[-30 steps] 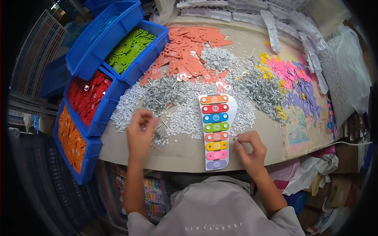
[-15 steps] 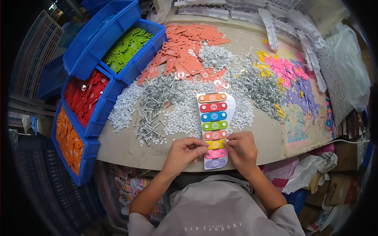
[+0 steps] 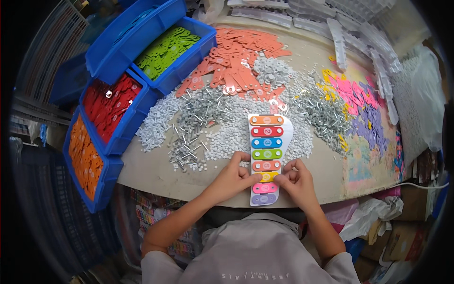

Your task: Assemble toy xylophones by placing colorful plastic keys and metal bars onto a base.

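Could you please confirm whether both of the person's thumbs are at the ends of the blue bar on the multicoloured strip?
Not quite: the bar is yellow, not blue. The head view shows the thumbs of the left hand and right hand at the ends of the yellow bar on the multicoloured strip.

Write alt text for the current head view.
The left hand and right hand have fingers at opposite ends of the yellow bar on a multicoloured xylophone. Beyond lie heaps of metal pins and white caps; blue bins stand at left.
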Tool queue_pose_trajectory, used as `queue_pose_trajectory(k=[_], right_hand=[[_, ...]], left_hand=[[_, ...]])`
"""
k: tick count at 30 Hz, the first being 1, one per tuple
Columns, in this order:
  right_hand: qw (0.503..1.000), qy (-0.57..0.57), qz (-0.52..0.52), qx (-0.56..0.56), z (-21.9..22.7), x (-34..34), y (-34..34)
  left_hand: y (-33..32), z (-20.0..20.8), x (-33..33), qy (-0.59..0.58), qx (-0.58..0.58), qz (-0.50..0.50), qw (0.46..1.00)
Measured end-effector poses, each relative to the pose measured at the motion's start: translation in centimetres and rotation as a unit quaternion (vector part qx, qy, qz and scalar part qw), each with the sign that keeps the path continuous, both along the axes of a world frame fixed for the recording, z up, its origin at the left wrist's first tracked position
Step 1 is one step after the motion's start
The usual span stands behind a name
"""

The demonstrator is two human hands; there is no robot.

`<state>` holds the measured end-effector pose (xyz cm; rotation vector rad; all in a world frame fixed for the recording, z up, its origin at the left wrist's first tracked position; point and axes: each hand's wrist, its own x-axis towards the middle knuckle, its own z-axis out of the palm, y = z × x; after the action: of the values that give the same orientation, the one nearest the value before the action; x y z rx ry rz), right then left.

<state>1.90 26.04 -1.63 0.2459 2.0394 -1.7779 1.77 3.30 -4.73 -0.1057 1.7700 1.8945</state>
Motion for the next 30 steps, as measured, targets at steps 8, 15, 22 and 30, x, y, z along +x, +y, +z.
queue_pose_trajectory(k=[8,15,22,30], right_hand=[[0.985,-0.135,0.083,-0.065,1.3,-1.4,0.4],[0.987,-0.083,0.124,-0.054,-0.4,-1.3,0.6],[0.989,-0.062,0.132,-0.013,0.0,-1.1,0.3],[0.991,0.062,0.106,0.054,-1.0,0.5,-0.3]], left_hand=[[0.0,1.8,-1.2,-0.038,0.047,-0.051,0.997],[0.1,1.8,-1.7,-0.030,0.068,-0.057,0.996],[0.6,1.3,-0.8,0.006,0.028,-0.025,0.999],[0.2,0.8,-0.4,0.019,-0.009,-0.056,0.998]])
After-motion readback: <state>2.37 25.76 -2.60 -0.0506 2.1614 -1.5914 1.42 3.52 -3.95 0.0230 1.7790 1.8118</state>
